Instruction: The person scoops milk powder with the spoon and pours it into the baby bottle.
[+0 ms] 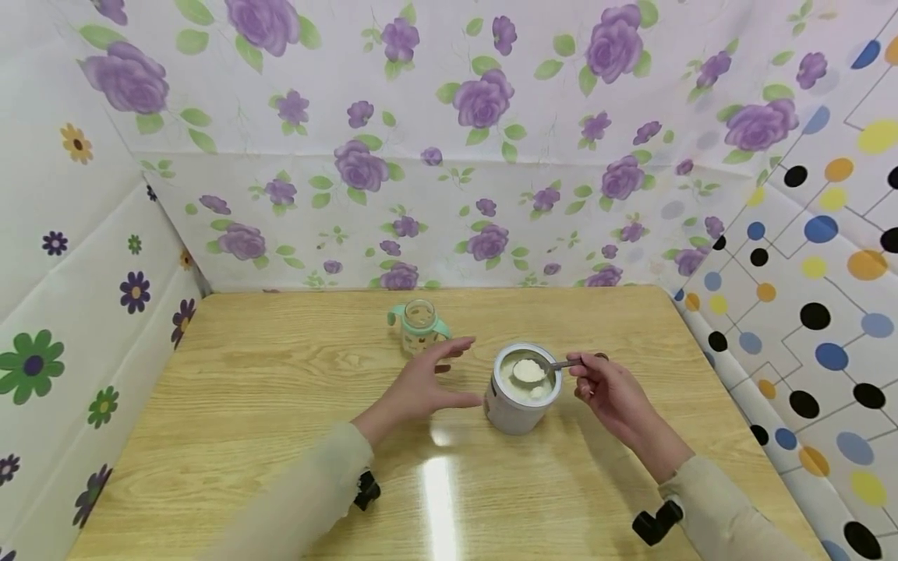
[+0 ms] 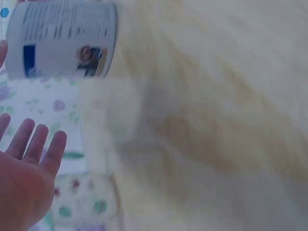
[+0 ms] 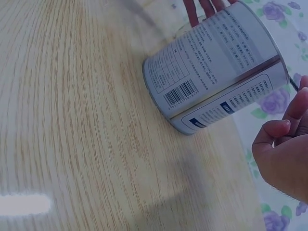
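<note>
While my right hand [image 1: 610, 393] pinches the handle of the spoon [image 1: 543, 368], its grip is closed on that thin metal stem, fingers curled; the right wrist view shows those curled fingers [image 3: 284, 154] just beside the tin's wall. I read the spoon bowl as heaped with white powder and held level over the open mouth of the tin [image 1: 522, 389].

My left hand [image 1: 421, 386] has its grip spread, fingers straight and parted, holding nothing. It hovers close by the left side of the tin; I cannot tell whether a fingertip touches the wall. The left wrist view confirms the flat, open palm [image 2: 24, 187], with the tin's printed label [image 2: 62, 41] above it.

Tin: grey metal, cylindrical, upright near the middle of the tabletop [image 1: 245, 405], lid off, pale powder inside. Barcode and small print show on its side in the right wrist view [image 3: 211, 67].

Behind the left hand, near the back edge of the tabletop, a small clear bottle [image 1: 419, 326] with mint-green handles stands upright and uncapped, apart from the tin.

Floral and dotted cloth [image 1: 449, 156] lines the walls around the tabletop.
</note>
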Tool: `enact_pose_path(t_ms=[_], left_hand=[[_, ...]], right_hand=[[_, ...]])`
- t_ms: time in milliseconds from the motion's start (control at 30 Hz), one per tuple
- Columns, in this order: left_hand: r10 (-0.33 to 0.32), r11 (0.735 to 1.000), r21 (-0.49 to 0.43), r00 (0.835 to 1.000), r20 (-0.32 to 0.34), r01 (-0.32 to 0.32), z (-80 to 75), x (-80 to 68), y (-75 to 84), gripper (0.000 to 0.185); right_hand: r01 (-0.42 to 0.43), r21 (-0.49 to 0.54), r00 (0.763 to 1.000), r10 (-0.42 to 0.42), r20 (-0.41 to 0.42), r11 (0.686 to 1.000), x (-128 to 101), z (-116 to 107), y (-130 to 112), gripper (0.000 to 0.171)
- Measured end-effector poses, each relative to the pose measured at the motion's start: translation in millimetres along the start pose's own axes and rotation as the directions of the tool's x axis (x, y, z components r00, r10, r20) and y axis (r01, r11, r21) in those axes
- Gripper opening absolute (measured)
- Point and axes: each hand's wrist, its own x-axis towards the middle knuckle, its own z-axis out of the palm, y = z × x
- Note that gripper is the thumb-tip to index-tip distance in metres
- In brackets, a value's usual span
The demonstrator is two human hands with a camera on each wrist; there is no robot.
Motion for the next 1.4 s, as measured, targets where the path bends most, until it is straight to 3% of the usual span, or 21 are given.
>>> enact_pose_path(t_ms=[233, 433, 567, 733, 867, 1133, 1400], left_hand=[[0.057, 0.987, 0.149, 0.998, -0.029, -0.052, -48.0, -9.9, 6.7, 0.087], [0.105, 0.952, 0.297, 0.991, -0.078, -0.077, -84.0, -11.1, 9.2, 0.086], [0.099, 0.933, 0.355, 0.99, -0.103, -0.056, -104.7, -7.2, 9.6, 0.088], [0.06, 0.933, 0.36, 0.994, -0.089, -0.024, -126.2, 2.4, 1.8, 0.093], [0.023, 0.94, 0.34, 0.999, -0.044, -0.007, -134.9, 12.7, -7.3, 0.095], [-0.042, 0.941, 0.336, 0.999, 0.022, 0.032, -138.1, 30.9, -28.1, 0.098], [-0.055, 0.957, 0.288, 0.996, 0.071, 0.032, -136.4, 44.3, -46.1, 0.096]], right_hand=[[0.004, 0.011, 1.0, -0.004, 0.016, 1.0, -2.9, -3.5, -1.2, 0.042], [-0.003, 0.003, 1.0, 0.003, 0.007, 1.0, -2.2, -4.0, -0.1, 0.042], [-0.015, -0.003, 1.0, 0.015, -0.009, 1.0, -0.3, -2.1, 0.1, 0.041], [-0.023, 0.003, 1.0, 0.023, -0.016, 1.0, 2.5, 0.4, 1.5, 0.039], [-0.021, 0.01, 1.0, 0.021, -0.016, 1.0, 3.5, 0.4, 2.9, 0.041], [-0.019, 0.022, 1.0, 0.019, 0.017, 1.0, 3.9, -1.5, 3.6, 0.043], [-0.023, 0.043, 1.0, 0.022, 0.022, 0.999, 3.3, -2.2, 1.7, 0.044]])
